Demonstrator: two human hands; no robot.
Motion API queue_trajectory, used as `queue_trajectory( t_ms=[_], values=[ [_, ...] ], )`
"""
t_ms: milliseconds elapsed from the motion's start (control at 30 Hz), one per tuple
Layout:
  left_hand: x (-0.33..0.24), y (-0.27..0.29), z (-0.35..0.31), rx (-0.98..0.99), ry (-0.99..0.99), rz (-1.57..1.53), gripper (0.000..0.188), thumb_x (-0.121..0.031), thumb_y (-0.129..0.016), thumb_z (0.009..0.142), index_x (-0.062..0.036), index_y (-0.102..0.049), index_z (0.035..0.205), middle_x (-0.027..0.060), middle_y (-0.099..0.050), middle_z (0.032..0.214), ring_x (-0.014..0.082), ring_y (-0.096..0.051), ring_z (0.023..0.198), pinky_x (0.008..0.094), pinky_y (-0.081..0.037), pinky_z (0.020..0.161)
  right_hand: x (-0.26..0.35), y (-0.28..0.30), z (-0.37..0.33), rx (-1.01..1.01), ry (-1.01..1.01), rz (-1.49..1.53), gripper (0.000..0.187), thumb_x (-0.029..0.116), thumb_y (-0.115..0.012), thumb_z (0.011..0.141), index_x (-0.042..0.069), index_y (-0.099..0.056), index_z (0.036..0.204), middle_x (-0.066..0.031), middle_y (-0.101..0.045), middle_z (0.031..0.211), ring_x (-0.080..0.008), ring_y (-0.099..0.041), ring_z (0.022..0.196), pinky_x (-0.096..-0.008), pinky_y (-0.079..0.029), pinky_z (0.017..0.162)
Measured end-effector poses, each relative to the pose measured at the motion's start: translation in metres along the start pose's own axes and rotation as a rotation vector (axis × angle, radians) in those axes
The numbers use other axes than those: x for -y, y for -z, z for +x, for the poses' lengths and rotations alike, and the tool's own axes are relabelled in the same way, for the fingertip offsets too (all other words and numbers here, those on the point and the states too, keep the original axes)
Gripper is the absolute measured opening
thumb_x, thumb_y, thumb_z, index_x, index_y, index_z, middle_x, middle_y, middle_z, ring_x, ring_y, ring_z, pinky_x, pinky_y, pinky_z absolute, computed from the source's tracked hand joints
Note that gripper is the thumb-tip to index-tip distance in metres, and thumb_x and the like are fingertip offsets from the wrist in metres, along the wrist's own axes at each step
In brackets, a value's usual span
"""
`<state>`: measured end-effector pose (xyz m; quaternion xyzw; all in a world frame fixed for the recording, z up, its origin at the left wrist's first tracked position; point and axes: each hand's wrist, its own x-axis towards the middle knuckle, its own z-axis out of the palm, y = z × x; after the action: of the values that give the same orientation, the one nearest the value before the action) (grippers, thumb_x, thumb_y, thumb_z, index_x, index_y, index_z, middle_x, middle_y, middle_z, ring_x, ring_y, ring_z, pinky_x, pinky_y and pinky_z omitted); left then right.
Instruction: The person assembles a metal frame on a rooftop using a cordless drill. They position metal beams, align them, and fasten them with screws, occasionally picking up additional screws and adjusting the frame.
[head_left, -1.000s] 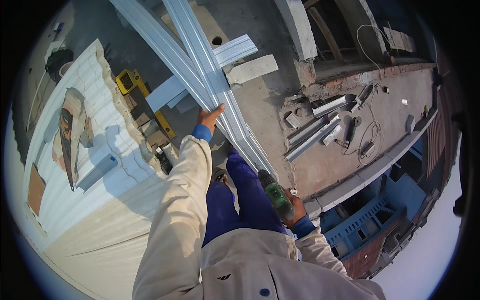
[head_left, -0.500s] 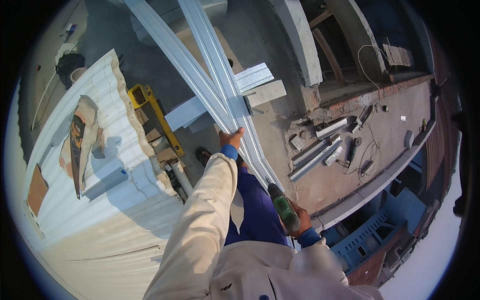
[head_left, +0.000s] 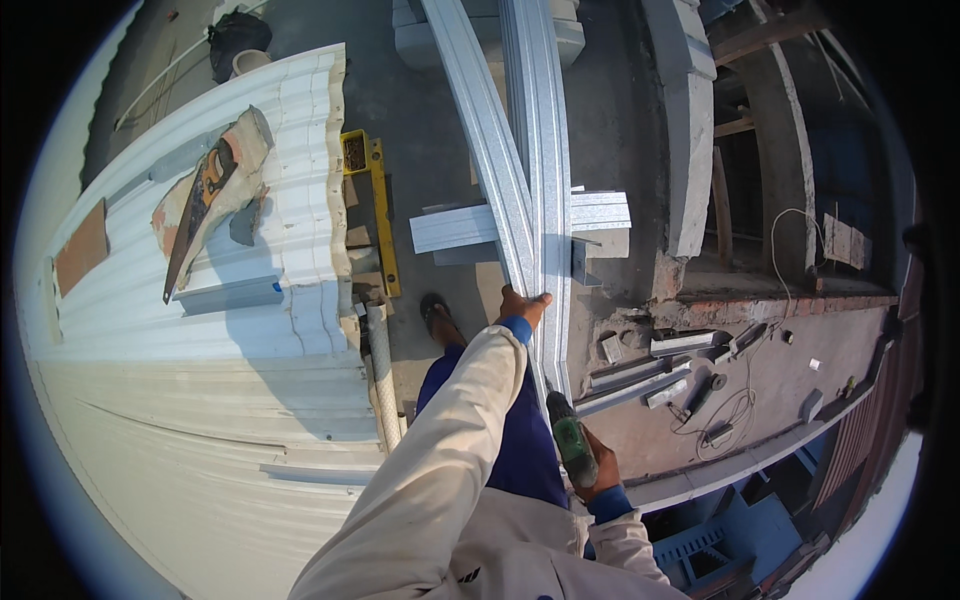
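Two long galvanised metal profiles run away from me and meet in a narrow V: the left profile [head_left: 483, 140] slants against the right profile [head_left: 549, 150]. My left hand [head_left: 524, 307] is closed over them near their close end, thumb on top. In my right hand [head_left: 602, 466] is a green and black cordless drill [head_left: 573, 446], its tip at the near end of the right profile. Whether the bit touches the metal is hard to see. Beneath both lies a short metal crosspiece [head_left: 452, 229], sticking out on either side.
White corrugated sheeting [head_left: 300, 390] spreads at left, with a handsaw [head_left: 200, 215] on it. A yellow spirit level [head_left: 384, 225] lies beside a yellow box [head_left: 354, 150]. At right are metal offcuts [head_left: 640, 388], an angle grinder [head_left: 706, 394] with a cord, and a concrete pillar [head_left: 690, 150].
My view has turned, so the profiles point more straight ahead and the sheeting sits further right. My left hand still grips the profiles; the drill stays at their near end.
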<state>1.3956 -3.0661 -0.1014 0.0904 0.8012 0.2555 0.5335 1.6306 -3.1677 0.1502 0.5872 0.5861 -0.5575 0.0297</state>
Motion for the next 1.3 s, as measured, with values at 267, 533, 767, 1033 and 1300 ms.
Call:
queue_trajectory(
  t_ms=[267, 533, 767, 1033, 1300],
  values=[
    [0.012, 0.011, 0.01, 0.099, -0.153, 0.038, 0.097, -0.047, -0.089, 0.074, 0.0118, -0.041, 0.133, 0.0336, -0.059, 0.133, 0.0425, -0.062, 0.123, 0.044, -0.05, 0.103, -0.006, 0.022, 0.017, -0.033, -0.016, 0.002, 0.061, 0.014, -0.073, 0.084, -0.003, -0.057, 0.14, -0.0238, -0.073, 0.116, -0.0321, -0.072, 0.11, -0.0359, -0.055, 0.093],
    [0.019, 0.007, 0.008, 0.035, -0.106, 0.139, 0.092, -0.04, -0.089, 0.075, 0.0108, -0.042, 0.135, 0.0326, -0.062, 0.131, 0.0432, -0.063, 0.121, 0.0438, -0.05, 0.103, 0.014, 0.007, 0.013, -0.037, -0.109, 0.162, 0.056, 0.008, -0.07, 0.086, -0.002, -0.059, 0.14, -0.0168, -0.074, 0.116, -0.0201, -0.071, 0.105, -0.0312, -0.054, 0.091],
    [-0.037, 0.069, 0.037, 0.426, -0.013, 0.678, 0.092, -0.072, -0.071, 0.08, 0.0067, -0.064, 0.127, 0.0269, -0.063, 0.134, 0.0391, -0.06, 0.127, 0.0412, -0.049, 0.104, 0.025, 0.006, 0.015, 0.007, -0.164, 0.092, 0.052, 0.01, -0.074, 0.082, 0.001, -0.063, 0.132, -0.0146, -0.075, 0.108, -0.0203, -0.073, 0.099, -0.0334, -0.056, 0.086],
    [-0.181, 0.12, 0.155, -0.247, -0.388, 0.066, 0.081, -0.049, -0.086, 0.078, 0.0071, -0.056, 0.129, 0.0219, -0.068, 0.123, 0.0327, -0.065, 0.117, 0.0401, -0.053, 0.099, 0.03, 0.014, 0.021, -0.067, -0.16, 0.046, 0.05, 0.015, -0.079, 0.079, 0.002, -0.066, 0.125, -0.013, -0.076, 0.093, -0.0231, -0.075, 0.084, -0.0353, -0.058, 0.077],
    [-0.197, 0.13, 0.156, 0.125, -0.217, -0.108, 0.09, -0.053, -0.085, 0.079, 0.0031, -0.05, 0.14, 0.0208, -0.06, 0.137, 0.0326, -0.058, 0.129, 0.0422, -0.046, 0.107, 0.021, 0.008, 0.034, -0.068, -0.174, 0.137, 0.054, 0.016, -0.079, 0.079, 0.001, -0.064, 0.129, -0.0142, -0.076, 0.103, -0.0236, -0.075, 0.093, -0.0354, -0.058, 0.083]
  ],
)
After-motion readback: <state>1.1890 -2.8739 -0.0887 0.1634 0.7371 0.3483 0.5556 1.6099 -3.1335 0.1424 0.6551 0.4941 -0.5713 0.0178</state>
